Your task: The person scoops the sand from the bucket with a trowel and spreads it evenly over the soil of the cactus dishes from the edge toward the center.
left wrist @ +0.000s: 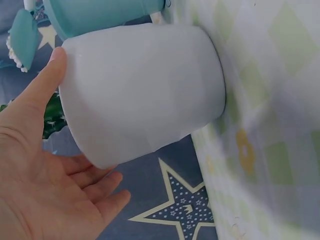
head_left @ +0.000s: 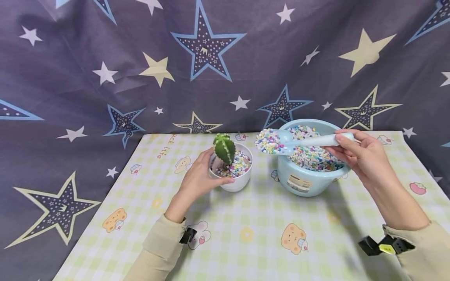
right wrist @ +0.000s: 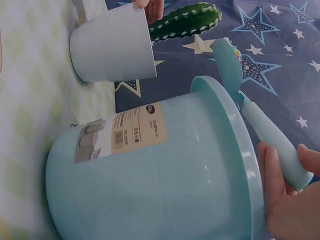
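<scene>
A small green cactus (head_left: 224,149) stands in a white pot (head_left: 235,184), leaning slightly, with multicoloured pebbles (head_left: 240,163) around its base. My left hand (head_left: 198,176) holds the pot at its rim, thumb along the near side and fingers round the left; the left wrist view shows the pot's plain wall (left wrist: 145,90). In my right hand (head_left: 369,158) is the handle of a light-blue scoop (head_left: 318,140). Its blade, heaped with colourful pebbles (head_left: 270,141), is over the left rim of a blue tub (head_left: 299,179), to the right of the pot.
More small coloured pebbles (head_left: 309,156) fill the tub, which has a paper label (right wrist: 122,132) on its side. Pot and tub stand on a table with a green-and-white checked cloth (head_left: 225,249). Behind the table hangs a dark star-patterned curtain (head_left: 133,35).
</scene>
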Demonstrator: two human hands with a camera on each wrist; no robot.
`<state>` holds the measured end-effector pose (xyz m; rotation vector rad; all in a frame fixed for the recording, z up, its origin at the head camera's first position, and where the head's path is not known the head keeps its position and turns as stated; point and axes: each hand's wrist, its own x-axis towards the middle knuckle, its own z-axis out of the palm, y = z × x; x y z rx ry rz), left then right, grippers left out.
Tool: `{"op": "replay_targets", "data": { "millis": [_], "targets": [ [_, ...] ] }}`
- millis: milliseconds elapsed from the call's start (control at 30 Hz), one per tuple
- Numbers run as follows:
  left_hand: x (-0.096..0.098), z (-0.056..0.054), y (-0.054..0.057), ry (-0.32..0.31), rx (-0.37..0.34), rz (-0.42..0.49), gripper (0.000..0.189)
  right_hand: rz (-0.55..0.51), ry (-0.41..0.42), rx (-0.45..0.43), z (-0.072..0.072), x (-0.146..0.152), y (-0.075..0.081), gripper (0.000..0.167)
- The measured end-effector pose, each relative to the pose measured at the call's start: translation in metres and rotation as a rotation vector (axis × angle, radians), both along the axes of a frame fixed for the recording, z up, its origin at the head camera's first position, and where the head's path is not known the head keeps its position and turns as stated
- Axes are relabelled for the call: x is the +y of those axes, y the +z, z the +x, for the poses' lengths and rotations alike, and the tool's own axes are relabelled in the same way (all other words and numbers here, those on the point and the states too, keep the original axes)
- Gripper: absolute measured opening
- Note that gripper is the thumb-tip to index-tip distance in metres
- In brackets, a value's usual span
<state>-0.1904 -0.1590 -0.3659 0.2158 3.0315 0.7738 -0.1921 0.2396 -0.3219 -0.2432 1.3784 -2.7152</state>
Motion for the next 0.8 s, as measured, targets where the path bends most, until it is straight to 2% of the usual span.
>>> {"op": "replay_targets", "data": {
  "millis": [233, 400, 633, 800],
  "targets": [
    [-0.007, -0.002, 0.002, -0.066, -0.030, 0.000, 0.117, 0.074, 0.028, -0.036, -0.007, -0.013, 0.004, 0.019],
    [-0.012, -0.005, 0.001, -0.107, -0.033, 0.021, 0.116, 0.086, 0.057, -0.091, -0.013, -0.020, 0.008, 0.015],
    [-0.013, -0.006, 0.001, -0.086, -0.041, 0.011, 0.116, 0.124, 0.111, -0.126, -0.022, -0.027, 0.010, 0.016],
    [-0.010, -0.005, 0.001, -0.071, -0.028, 0.007, 0.117, 0.191, 0.122, -0.139, -0.025, -0.031, 0.010, 0.011]
  ]
}}
